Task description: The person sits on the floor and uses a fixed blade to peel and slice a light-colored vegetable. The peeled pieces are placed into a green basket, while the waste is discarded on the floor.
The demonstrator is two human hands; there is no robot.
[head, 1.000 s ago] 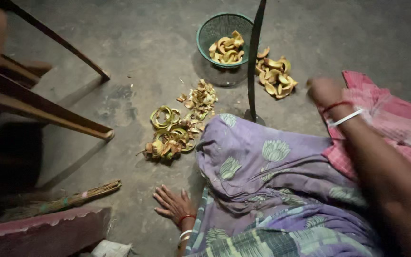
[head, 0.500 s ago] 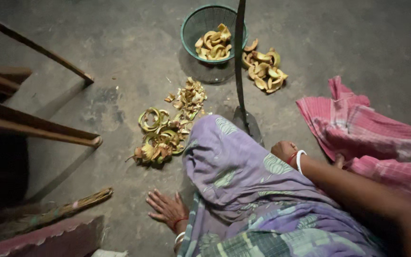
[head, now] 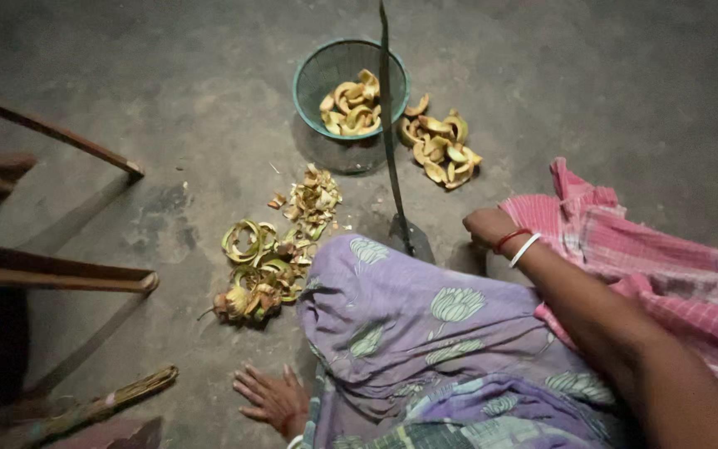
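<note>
Upright blade [head: 390, 141], basket [head: 313, 71] behind, peels [head: 259, 266] left

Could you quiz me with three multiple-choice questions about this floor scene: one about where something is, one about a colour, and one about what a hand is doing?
1. Where is the loose heap of yellow cut pieces?
A. On the floor just right of the basket
B. On the pink cloth
C. Under the broom

2. What colour is the basket?
A. Red
B. Green
C. White

3. How is the left hand?
A. Gripping the upright blade
B. Holding a yellow piece
C. Flat on the floor, fingers spread

Answers:
1 A, the heap lies on bare floor beside the basket, beyond the upright blade.
2 B, its mesh wall and rim are green.
3 C, the palm is down beside the purple cloth with nothing in it; the right hand is a closed fist near the pink cloth.
</note>
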